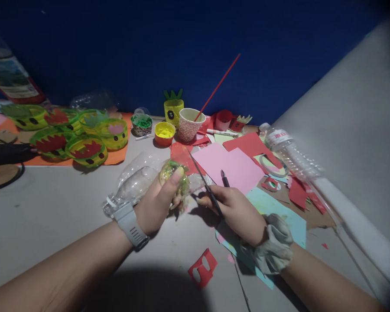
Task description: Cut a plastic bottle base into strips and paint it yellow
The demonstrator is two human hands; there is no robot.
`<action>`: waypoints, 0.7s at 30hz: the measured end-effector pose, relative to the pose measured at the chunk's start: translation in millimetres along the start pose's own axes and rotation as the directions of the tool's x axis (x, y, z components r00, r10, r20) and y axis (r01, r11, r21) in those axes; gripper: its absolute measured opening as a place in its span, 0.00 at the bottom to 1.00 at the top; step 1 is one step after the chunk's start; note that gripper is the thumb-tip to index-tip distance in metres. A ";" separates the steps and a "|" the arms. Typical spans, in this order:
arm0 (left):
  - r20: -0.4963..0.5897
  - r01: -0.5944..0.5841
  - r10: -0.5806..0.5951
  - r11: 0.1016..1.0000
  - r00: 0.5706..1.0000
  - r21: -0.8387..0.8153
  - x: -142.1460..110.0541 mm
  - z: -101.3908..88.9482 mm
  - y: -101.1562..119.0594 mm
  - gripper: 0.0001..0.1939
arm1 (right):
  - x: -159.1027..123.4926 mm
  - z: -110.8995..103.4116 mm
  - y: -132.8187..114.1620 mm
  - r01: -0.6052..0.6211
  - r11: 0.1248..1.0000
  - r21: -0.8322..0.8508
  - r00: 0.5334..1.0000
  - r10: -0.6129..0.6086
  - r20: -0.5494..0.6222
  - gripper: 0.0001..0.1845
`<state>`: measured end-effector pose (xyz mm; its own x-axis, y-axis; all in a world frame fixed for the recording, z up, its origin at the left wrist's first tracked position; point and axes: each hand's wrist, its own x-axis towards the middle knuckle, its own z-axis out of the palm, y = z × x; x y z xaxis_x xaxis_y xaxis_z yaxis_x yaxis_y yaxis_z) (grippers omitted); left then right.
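Note:
My left hand [160, 201] is closed around a clear plastic piece with green and yellow tints [173, 170], which looks like a cut bottle part. Its thumb lies across the top, and the palm side is hidden. A clear plastic bottle [131, 184] lies on its side just behind that wrist. In my right hand [238, 212], the fingers are closed on a slim dark pointed tool [203, 177]. Its tip points up and left, near the plastic piece; whether it is scissors I cannot tell. A black pen [225, 177] lies just beyond these fingers on pink paper [227, 162].
Several yellow-green plastic cups [112, 133] stand on orange paper at the left. A red bowl of yellow paint [164, 133], a bowl of green bits [141, 125] and a paper cup [189, 125] with a red stick stand behind. A clear bottle [292, 151] leans at right; red paper scrap [203, 268] lies in front.

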<state>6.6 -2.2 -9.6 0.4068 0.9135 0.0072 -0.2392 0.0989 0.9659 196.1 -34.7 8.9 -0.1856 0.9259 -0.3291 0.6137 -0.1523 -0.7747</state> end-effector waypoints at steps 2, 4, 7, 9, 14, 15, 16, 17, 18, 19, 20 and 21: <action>0.007 0.064 -0.063 0.994 0.998 -0.091 2.5 -1.1 -2.7 0.27 | 0.5 0.0 -0.8 -0.002 0.999 -0.045 0.999 0.000 -0.045 0.23; 0.023 0.114 -0.112 0.981 0.993 -0.159 4.7 -1.5 -3.2 0.31 | 1.0 0.0 -1.4 -0.001 0.997 -0.079 0.998 -0.004 -0.070 0.23; 0.019 0.149 -0.148 0.971 0.989 -0.189 6.5 -0.7 -0.3 0.34 | 1.7 -0.1 -1.9 0.005 0.998 -0.062 0.999 -0.009 -0.054 0.22; 0.014 0.152 -0.152 0.971 0.988 -0.183 6.8 0.0 1.9 0.35 | 1.7 -0.5 -2.3 0.022 1.000 -0.006 0.999 -0.022 -0.029 0.22; 0.015 0.098 -0.097 0.983 0.995 -0.156 6.7 -1.0 1.3 0.36 | 0.6 -3.2 -2.4 0.083 0.996 0.033 0.996 -0.084 0.021 0.21; 0.004 0.075 -0.075 0.985 0.997 -0.154 6.4 -1.5 0.4 0.35 | 0.3 -4.0 -2.1 0.084 0.996 0.034 0.995 -0.085 0.042 0.21; -0.005 0.048 -0.050 0.987 0.999 -0.152 5.9 -2.0 -0.5 0.34 | 0.1 -4.8 -1.9 0.089 0.996 0.031 0.994 -0.091 0.062 0.21; -0.007 0.028 -0.029 0.989 1.000 -0.148 5.3 -2.5 -1.4 0.33 | -0.1 -5.6 -1.7 0.100 0.995 0.020 0.992 -0.101 0.077 0.20; 0.002 0.012 -0.012 0.990 1.000 -0.143 4.4 -3.0 -2.4 0.32 | -0.3 -6.4 -1.6 0.113 0.994 0.002 0.990 -0.113 0.090 0.20; 0.025 0.004 -0.001 0.991 1.000 -0.136 3.4 -3.4 -3.3 0.32 | -0.5 -7.2 -1.6 0.123 0.992 -0.019 0.988 -0.121 0.100 0.20; 0.055 -0.001 0.008 0.992 0.998 -0.126 2.3 -3.6 -4.0 0.31 | -0.7 -7.8 -1.8 0.130 0.991 -0.039 0.986 -0.125 0.109 0.19; 0.080 -0.013 0.022 0.994 0.997 -0.113 1.3 -3.7 -4.6 0.31 | -0.9 -8.4 -2.2 0.130 0.990 -0.058 0.985 -0.122 0.118 0.19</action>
<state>5.0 0.0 -15.0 0.4707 0.8809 0.0492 -0.3424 0.1309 0.9304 201.3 -32.3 15.4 -0.3486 0.8902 -0.2932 0.6277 -0.0105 -0.7784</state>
